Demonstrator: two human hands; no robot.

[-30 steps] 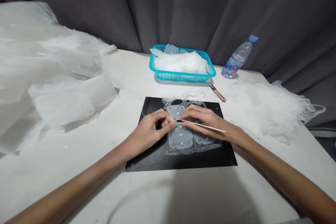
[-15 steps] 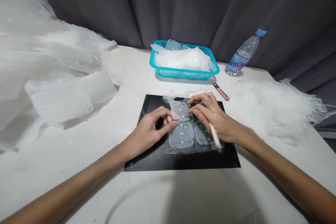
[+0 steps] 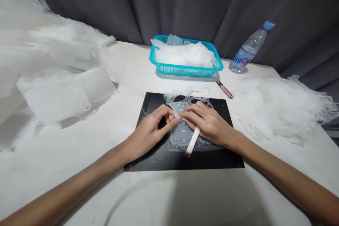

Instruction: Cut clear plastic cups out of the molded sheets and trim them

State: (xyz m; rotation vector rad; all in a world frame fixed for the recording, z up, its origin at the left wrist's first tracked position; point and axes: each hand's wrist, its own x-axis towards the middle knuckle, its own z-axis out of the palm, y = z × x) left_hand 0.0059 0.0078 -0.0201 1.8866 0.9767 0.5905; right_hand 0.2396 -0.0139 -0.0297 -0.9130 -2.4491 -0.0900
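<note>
On a black mat (image 3: 156, 160) lies a clear, soft-looking sheet (image 3: 182, 136) with rounded-square panels marked with small holes and slots. My left hand (image 3: 152, 123) comes in from the left, thumb and fingers pinching a lifted corner of the upper panel (image 3: 174, 107). Its fingertips meet those of my right hand (image 3: 212, 122) near the middle of the sheet. A slim white-handled tool (image 3: 194, 140) is held in my right hand, its handle end toward me; the working tip is hidden by the fingers. The right-hand panels are mostly covered by my right hand.
Behind the mat stands a turquoise basket (image 3: 186, 71) filled with translucent pieces. Pink-handled thread snips (image 3: 225, 90) and a water bottle (image 3: 250, 51) are right of it. Translucent sheets (image 3: 55, 95) are heaped at left, stringy clear scraps (image 3: 283, 109) at right. A dark curtain hangs behind.
My right hand has moved left and closer to my left fingertips, and its white tool has swung to point down-left. The panel's left corner is now folded up. The view has shifted slightly.
</note>
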